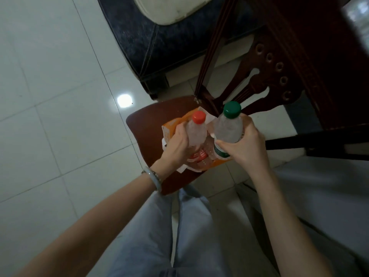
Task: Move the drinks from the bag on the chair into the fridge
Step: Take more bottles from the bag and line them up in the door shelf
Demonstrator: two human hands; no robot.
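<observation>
An orange and white bag [169,127] stands on the seat of a dark wooden chair [143,124]. My left hand [177,144] grips a clear bottle with a red cap [197,128], whose lower part is still inside the bag. My right hand [245,144] holds a clear bottle with a green cap [228,126] upright, raised above the bag's right side. The two bottles are side by side, almost touching. The fridge is not in view.
The chair's carved backrest [269,76] rises behind the bag. A dark upholstered seat with a cream cushion [169,37] stands further back. Pale floor tiles [50,96] stretch to the left. My legs in light trousers [179,226] are below the chair.
</observation>
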